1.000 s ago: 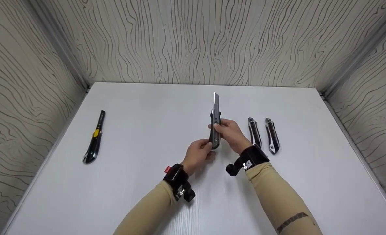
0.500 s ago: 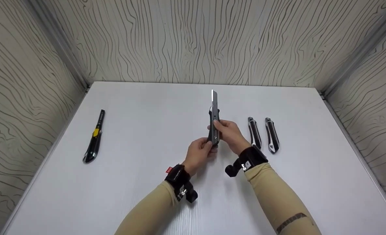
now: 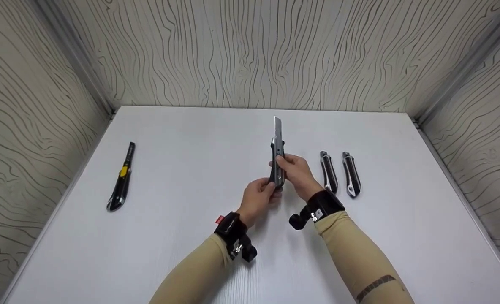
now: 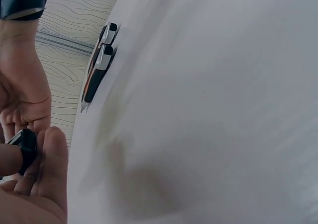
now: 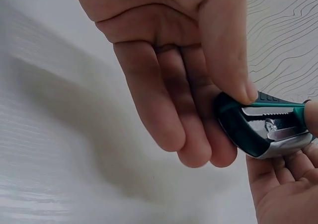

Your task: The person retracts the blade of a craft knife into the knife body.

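A dark utility knife with its silver blade out is held up above the middle of the table, blade pointing to the back. My left hand pinches the bottom end of its handle between thumb and fingers. Higher on the handle, my right hand grips it with the thumb lying on the near face. In the right wrist view the knife's butt end shows between thumb and fingers, with the left hand beneath. The left wrist view catches only a small dark part of the knife.
Two more utility knives, one nearer and one farther right, lie side by side right of the hands. A black knife with a yellow slider lies far left on the white table. Wood-patterned walls enclose the back and sides.
Both hands have shifted the utility knife slightly up and to the left in the head view, mostly in the first half second. Their hold looks the same, and the knives on the table stay put.
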A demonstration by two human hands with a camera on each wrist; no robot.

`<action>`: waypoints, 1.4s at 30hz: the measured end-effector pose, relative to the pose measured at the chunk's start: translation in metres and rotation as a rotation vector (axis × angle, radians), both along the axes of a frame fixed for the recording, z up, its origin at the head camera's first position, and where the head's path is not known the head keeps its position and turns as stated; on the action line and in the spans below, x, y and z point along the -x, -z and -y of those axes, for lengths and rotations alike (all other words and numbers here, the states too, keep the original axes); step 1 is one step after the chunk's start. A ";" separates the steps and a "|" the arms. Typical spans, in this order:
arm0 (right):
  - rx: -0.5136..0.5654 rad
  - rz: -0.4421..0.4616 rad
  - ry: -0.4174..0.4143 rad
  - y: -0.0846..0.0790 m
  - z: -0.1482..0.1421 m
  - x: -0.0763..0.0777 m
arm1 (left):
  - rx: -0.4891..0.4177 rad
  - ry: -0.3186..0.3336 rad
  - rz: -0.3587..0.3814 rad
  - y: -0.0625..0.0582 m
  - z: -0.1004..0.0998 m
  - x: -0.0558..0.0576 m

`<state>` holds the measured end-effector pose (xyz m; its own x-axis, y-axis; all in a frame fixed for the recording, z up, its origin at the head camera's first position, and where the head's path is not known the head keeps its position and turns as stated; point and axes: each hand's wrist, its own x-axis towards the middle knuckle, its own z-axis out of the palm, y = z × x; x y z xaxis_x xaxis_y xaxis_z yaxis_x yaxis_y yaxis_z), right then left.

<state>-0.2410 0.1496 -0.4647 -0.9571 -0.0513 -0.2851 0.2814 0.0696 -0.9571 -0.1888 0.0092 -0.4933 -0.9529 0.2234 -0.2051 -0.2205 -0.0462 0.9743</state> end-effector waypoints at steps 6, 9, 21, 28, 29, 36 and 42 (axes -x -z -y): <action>0.008 -0.001 -0.010 0.002 0.001 0.001 | -0.006 0.002 -0.002 0.002 0.001 0.001; 0.011 -0.001 -0.010 0.002 0.001 0.001 | -0.007 -0.002 -0.006 0.002 0.000 0.001; 0.003 -0.011 -0.007 0.000 0.004 0.000 | -0.011 -0.021 -0.014 0.001 0.000 0.001; 0.005 -0.014 -0.004 0.000 0.004 0.001 | -0.003 -0.019 -0.001 0.002 0.000 0.002; 0.005 -0.013 -0.005 0.000 0.004 0.001 | -0.002 -0.019 0.001 0.002 0.000 0.002; 0.025 -0.009 -0.020 -0.001 0.004 0.001 | 0.000 -0.021 -0.001 0.000 0.000 0.002; 0.023 -0.022 -0.032 -0.001 0.004 0.000 | -0.004 -0.020 -0.016 -0.001 0.000 0.002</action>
